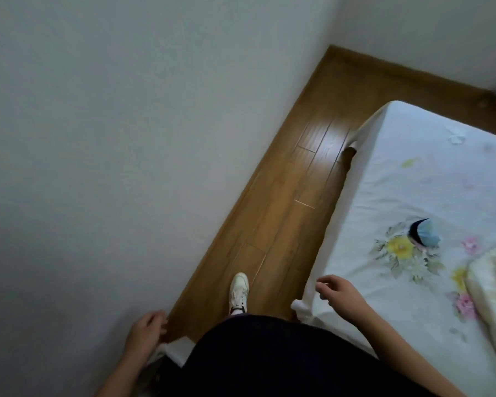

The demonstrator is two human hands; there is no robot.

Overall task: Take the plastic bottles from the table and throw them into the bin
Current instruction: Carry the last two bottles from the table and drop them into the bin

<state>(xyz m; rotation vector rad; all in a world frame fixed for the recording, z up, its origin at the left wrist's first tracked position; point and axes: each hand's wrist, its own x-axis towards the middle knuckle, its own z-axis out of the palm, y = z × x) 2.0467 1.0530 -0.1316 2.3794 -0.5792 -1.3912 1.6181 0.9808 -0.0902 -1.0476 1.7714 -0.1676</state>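
No plastic bottle, table or bin shows in the head view. My left hand point(146, 330) hangs low at the bottom left, close to the white wall, fingers loosely curled and holding nothing. My right hand point(338, 293) hovers over the near corner of the bed, fingers apart and curved, with nothing in it. My foot in a white sneaker point(238, 290) is set forward on the wooden floor between the two hands.
A narrow strip of brown wooden floor point(292, 196) runs between the white wall point(126, 138) on the left and a bed with a white floral sheet point(430, 190) on the right. A small blue and black object point(424, 233) lies on the sheet. A pale quilt point(493, 287) lies at the right edge.
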